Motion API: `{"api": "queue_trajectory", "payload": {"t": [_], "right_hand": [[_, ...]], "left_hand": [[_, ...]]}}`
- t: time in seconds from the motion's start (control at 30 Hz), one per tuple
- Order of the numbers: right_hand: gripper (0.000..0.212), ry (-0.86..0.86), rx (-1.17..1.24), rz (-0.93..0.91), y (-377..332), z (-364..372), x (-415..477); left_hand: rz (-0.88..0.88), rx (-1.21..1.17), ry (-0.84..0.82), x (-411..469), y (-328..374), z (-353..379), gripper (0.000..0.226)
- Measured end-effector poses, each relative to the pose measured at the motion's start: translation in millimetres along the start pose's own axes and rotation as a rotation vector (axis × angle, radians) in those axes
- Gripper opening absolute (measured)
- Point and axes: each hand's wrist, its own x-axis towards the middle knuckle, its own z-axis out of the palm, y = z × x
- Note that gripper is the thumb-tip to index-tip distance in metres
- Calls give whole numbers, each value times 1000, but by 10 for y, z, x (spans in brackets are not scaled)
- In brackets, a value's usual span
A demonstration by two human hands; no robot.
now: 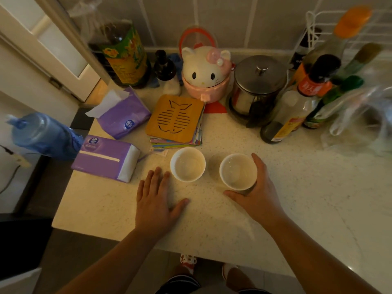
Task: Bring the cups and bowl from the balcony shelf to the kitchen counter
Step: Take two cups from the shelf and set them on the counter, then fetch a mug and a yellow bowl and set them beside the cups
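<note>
Two empty white cups stand upright on the pale speckled kitchen counter [297, 187]. The left cup [187, 164] stands free, just right of the fingertips of my left hand [157, 198], which hovers open and flat over the counter without touching it. My right hand [256, 194] wraps around the right cup [237, 171], thumb at its near side and fingers at its far right side. No bowl is in view.
Behind the cups lie a wooden fish-pattern trivet [175, 118] on a stack of cards, two purple tissue packs [106, 159], a cat-shaped jar [204, 75], a steel canister [257, 85], oil and sauce bottles [125, 54], and plastic bags [360, 117]. A blue water jug [42, 134] stands at left below.
</note>
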Motion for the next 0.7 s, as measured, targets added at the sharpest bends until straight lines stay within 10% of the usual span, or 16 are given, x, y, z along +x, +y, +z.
{"api": "queue_trajectory", "payload": {"t": [0.17, 0.37, 0.7], "right_hand": [[111, 37, -21, 66, 30, -1, -259], [39, 118, -84, 196, 39, -11, -1040], [16, 120, 21, 492, 149, 445, -2715]], "left_hand": [[57, -66, -6, -17, -45, -43, 83], [486, -127, -120, -287, -89, -287, 49], [883, -141, -817, -1012, 126, -148, 39]]}}
